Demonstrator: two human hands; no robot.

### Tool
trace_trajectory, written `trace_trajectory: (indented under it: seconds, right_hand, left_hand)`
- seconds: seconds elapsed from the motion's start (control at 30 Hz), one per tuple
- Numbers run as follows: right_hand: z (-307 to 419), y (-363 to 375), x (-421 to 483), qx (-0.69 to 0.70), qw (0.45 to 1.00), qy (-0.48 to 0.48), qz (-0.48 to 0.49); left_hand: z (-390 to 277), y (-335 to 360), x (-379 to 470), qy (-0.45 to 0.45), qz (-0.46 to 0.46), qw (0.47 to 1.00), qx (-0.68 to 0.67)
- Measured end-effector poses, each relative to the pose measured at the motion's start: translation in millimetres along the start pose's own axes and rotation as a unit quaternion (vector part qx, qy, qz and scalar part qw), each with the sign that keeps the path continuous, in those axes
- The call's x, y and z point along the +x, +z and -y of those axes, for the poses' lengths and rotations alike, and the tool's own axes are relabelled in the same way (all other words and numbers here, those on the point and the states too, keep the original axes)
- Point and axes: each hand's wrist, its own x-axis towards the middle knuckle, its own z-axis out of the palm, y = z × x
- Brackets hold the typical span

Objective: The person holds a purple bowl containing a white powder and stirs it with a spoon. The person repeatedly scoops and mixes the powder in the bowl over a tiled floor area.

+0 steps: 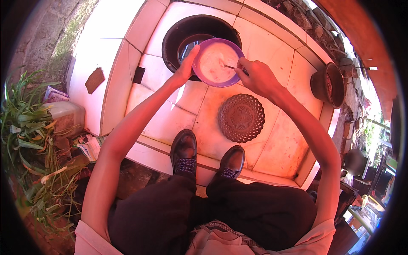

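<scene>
My left hand [187,65] grips the left rim of a purple bowl [217,84], its thumb along the edge. Inside the bowl is a pale, creamy mixture [212,62] with a swirled surface. Between the fingers of my right hand [255,75] is a thin metal utensil [229,67], probably a spoon, whose far end is sunk in the mixture. The bowl is held above the near right part of a large black basin [172,38] with dark liquid in it, and covers part of that basin. A round brown woven-pattern plate [241,118] lies on the tiles below my right hand.
A low tiled curb [116,83] surrounds the white tiled floor [277,143]. A dark pot [322,84] leans at the right curb. Leafy plants [32,127] and a plastic container [68,116] stand at the left. My shoes [185,146] rest on the near curb.
</scene>
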Motion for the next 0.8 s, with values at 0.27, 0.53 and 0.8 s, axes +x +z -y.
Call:
trace_trajectory:
  seconds: [0.27,0.53,0.8]
  right_hand:
    - [6.0,1.4,-1.7,-0.009,0.998,0.054,0.016]
    - [8.3,-16.1,-4.1,-0.010,0.994,0.082,0.067]
    - [12.7,-26.1,-9.2,-0.030,0.995,0.090,0.042]
  left_hand:
    - [1.4,-2.3,1.4,0.013,0.005,1.000,0.017]
    - [-2.0,1.4,-2.2,0.012,0.018,1.000,0.011]
    - [1.0,0.0,-1.4,0.015,-0.008,0.999,0.034]
